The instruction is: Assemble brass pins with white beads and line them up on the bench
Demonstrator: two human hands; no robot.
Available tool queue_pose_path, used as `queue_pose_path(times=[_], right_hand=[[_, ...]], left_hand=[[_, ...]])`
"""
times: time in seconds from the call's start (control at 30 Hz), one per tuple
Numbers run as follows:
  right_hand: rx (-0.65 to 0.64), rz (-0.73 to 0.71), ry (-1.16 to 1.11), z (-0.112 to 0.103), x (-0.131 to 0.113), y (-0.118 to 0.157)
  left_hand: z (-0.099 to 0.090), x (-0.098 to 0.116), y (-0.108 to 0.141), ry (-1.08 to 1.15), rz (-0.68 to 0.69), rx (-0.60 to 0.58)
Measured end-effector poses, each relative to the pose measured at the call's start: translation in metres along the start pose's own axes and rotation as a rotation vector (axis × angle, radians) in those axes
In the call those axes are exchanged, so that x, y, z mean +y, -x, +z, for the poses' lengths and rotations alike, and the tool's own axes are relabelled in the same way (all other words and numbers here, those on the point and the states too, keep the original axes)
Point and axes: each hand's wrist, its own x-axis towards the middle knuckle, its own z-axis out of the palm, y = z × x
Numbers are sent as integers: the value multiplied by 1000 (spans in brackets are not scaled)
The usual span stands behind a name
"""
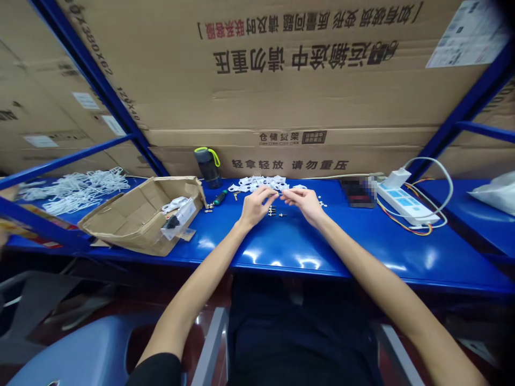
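Observation:
Over the blue tabletop (225, 236), my left hand (255, 206) and my right hand (306, 203) face each other, fingertips almost meeting. Both are closed in a pinch; whatever lies between the fingertips is too small to name. Just behind them is a pile of white plastic parts (257, 183). Several small brass-coloured and dark pieces (272, 212) lie in front of my left fingers, and a single similar piece (282, 215) lies to their right. Tiny white bits (322, 202) are scattered beside my right hand.
To the left stands an open cardboard box (120, 214) with a clear bag (179, 217) in it. Nearby are a green-handled screwdriver (220, 198) and a dark bottle (208, 169). A power strip (408, 203) with looping cables lies right. White cords (80, 190) lie far left; blue posts flank the table.

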Motion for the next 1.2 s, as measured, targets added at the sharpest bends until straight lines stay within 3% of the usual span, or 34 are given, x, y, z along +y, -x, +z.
queue_pose_path(times=[0.57, 1.2], right_hand=[[7, 4, 34, -1, 0, -1], [18, -12, 77, -1, 2, -1]], left_hand=[[-1, 0, 0, -17, -28, -5], [-1, -4, 2, -83, 34, -30]])
